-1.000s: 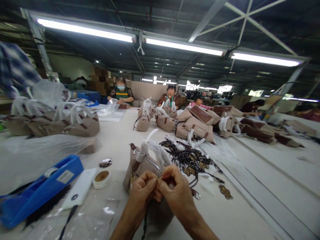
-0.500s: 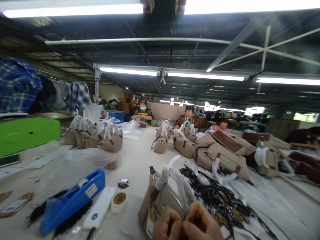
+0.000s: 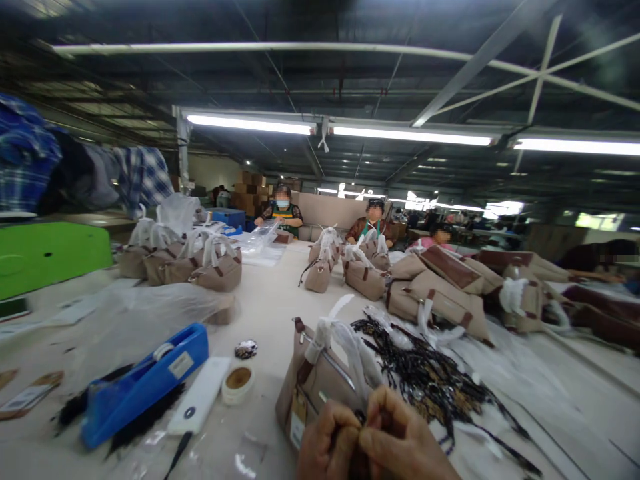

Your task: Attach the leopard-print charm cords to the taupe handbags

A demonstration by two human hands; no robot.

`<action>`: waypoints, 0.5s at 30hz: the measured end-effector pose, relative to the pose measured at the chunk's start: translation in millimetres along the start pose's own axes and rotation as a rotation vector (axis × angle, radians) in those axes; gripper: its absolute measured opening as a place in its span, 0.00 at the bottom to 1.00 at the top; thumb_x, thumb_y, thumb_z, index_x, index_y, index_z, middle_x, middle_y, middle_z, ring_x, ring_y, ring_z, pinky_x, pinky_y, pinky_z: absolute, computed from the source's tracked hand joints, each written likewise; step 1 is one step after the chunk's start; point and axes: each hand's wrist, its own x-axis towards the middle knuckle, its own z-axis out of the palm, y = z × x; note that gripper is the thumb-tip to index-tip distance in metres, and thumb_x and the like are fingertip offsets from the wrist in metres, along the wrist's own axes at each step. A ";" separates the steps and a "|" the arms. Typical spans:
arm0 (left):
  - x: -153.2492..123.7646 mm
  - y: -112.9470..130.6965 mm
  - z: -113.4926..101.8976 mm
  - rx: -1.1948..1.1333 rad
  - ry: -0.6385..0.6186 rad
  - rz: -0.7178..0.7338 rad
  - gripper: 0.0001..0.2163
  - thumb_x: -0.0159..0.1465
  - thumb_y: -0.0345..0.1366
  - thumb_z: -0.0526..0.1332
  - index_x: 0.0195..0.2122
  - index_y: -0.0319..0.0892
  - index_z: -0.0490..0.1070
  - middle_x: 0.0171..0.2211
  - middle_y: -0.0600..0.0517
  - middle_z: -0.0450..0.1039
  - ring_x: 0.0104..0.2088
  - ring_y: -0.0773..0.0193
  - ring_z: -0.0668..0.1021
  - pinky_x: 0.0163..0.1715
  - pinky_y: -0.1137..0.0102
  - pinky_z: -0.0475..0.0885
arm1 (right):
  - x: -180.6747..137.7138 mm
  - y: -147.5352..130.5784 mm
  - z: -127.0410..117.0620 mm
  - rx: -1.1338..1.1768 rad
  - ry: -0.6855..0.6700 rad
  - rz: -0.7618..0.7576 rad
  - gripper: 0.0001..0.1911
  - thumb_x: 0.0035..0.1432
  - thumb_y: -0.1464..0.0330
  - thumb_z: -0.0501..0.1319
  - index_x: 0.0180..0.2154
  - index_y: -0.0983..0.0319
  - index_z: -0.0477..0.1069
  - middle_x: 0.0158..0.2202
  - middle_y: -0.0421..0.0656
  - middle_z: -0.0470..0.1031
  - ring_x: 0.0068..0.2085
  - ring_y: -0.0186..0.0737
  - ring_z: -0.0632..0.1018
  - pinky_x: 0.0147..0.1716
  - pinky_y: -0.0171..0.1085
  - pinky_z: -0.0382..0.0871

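A beige handbag [image 3: 327,377] with brown trim and white-wrapped handles stands upright close before me. At its near side my left hand [image 3: 330,437] and my right hand [image 3: 400,430] meet, thumbs and fingertips pinched together. Something small and dark shows between the fingertips, too little of it to name. A paper hang tag [image 3: 299,417] hangs on the bag's left end, beside my left hand. Right of the bag lies a tangled heap of black straps or cords [image 3: 425,373] with bits of brown and metal among them.
To the left are a blue tape dispenser [image 3: 150,383], a white device [image 3: 200,397] and a tape roll [image 3: 238,385]. Several wrapped-handle bags [image 3: 217,270] stand farther back; more bags [image 3: 440,300] are piled at right. Co-workers [image 3: 283,213] sit across the table.
The view has tipped slightly downward, so the table items sit higher in it. My hands stay pinched together, and a dark bit now shows between the fingertips.
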 end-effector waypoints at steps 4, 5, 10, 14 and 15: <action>1.2 10.1 -11.2 0.041 -0.121 0.038 0.13 0.63 0.47 0.58 0.31 0.45 0.77 0.30 0.47 0.78 0.25 0.62 0.76 0.28 0.71 0.71 | -10.3 -13.6 -18.9 -0.350 0.265 -0.124 0.19 0.42 0.61 0.69 0.38 0.59 0.71 0.28 0.41 0.76 0.24 0.38 0.73 0.24 0.36 0.67; 1.6 11.1 -13.6 0.031 -0.126 0.034 0.12 0.63 0.46 0.59 0.35 0.46 0.78 0.36 0.46 0.79 0.26 0.62 0.77 0.28 0.71 0.72 | -12.6 -17.2 -30.2 -0.496 0.360 -0.183 0.22 0.41 0.63 0.69 0.42 0.57 0.73 0.34 0.44 0.78 0.29 0.43 0.76 0.30 0.38 0.70; 4.8 8.5 -23.0 -0.048 0.102 0.005 0.11 0.61 0.47 0.60 0.37 0.48 0.78 0.29 0.51 0.78 0.21 0.65 0.76 0.25 0.73 0.71 | -10.0 -18.0 -86.5 -0.901 0.455 -0.149 0.42 0.32 0.69 0.73 0.55 0.57 0.70 0.54 0.49 0.73 0.53 0.59 0.71 0.51 0.45 0.63; 13.9 3.3 -36.6 -0.041 0.312 -0.014 0.12 0.60 0.50 0.61 0.34 0.47 0.76 0.27 0.53 0.76 0.20 0.65 0.75 0.23 0.74 0.71 | 6.7 -1.1 -90.1 -0.971 0.092 0.025 0.10 0.48 0.66 0.64 0.35 0.57 0.79 0.32 0.42 0.80 0.35 0.47 0.77 0.33 0.36 0.65; 16.4 1.7 -41.2 -0.040 0.345 -0.027 0.13 0.60 0.50 0.62 0.34 0.47 0.76 0.26 0.53 0.76 0.20 0.65 0.75 0.23 0.74 0.71 | 12.4 0.7 -86.0 -1.022 0.052 0.017 0.05 0.49 0.67 0.62 0.28 0.58 0.78 0.26 0.40 0.78 0.30 0.43 0.75 0.29 0.35 0.61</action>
